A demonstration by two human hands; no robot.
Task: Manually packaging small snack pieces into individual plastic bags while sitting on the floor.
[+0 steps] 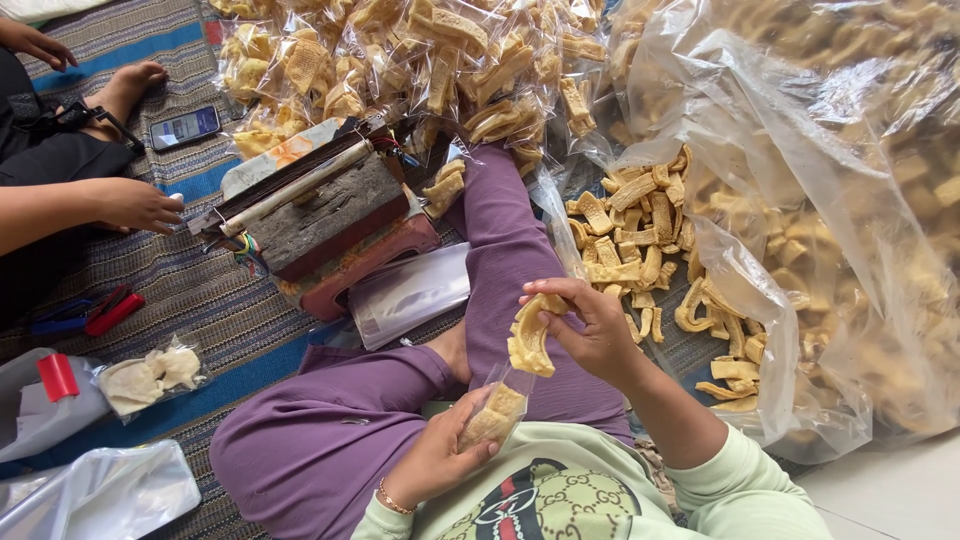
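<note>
While the small clear bag (492, 408) is kept upright and open-mouthed in the curled left hand (437, 452), just above the lap, a curved yellow cracker (530, 335) is pinched between the thumb and fingers of the right hand (590, 328) directly over that mouth, so that it can drop straight in; several crackers are already seen inside the bag, though their number cannot be told. Along the left edge of the striped mat (190, 290), two hands of another person (135, 205) are seen, one resting near the sealer and one at the top corner, with one bare foot (128, 85) and one phone (184, 127) laid flat beside it. Nearer the lower left edge, one red-handled tool (112, 310), one sealed bag of pale pieces (150, 375) and a flat stack of empty bags (95, 495) are kept within reach. One heat sealer (320, 205) on a red base is set at the middle of the mat, between the two people. Finished packets (420, 60) are heaped along the top edge, too many and too overlapped to be counted. Toward the right edge, one large clear sack (830, 200) is laid on its side with its mouth turned to the right hand, and loose crackers (640, 250) are spilled from it, uncountable.
</note>
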